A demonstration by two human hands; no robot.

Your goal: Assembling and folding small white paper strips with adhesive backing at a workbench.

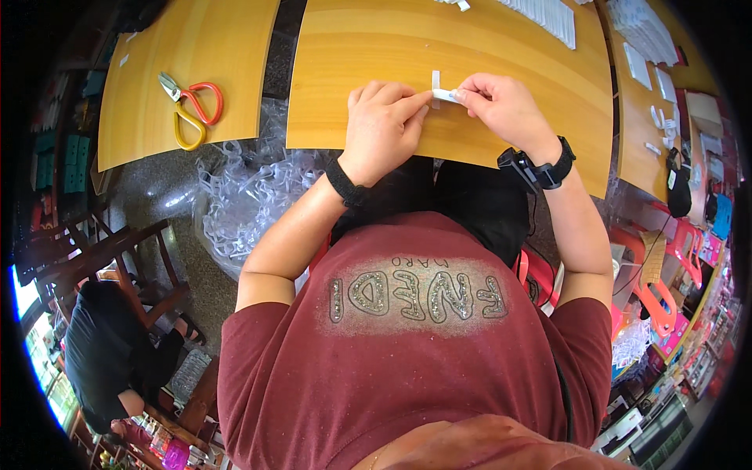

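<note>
A small white strip (445, 95) lies between my two hands over the wooden table, near its front edge. My right hand (505, 106) pinches the strip's right end between thumb and fingertips. At its other end, the index finger and thumb of my left hand (384, 121) come together on the strip, the other fingers curled beside them. A narrow pale strip (436, 78) runs crosswise there, pointing away from me; whether the two are joined I cannot tell.
Scissors (190, 110) with one red and one yellow handle lie on the left table (227, 47). White strips in a row (544, 19) sit at the table's far right. A clear bag of white scraps (251, 204) stands below the gap between tables. At lower left is another person (110, 352).
</note>
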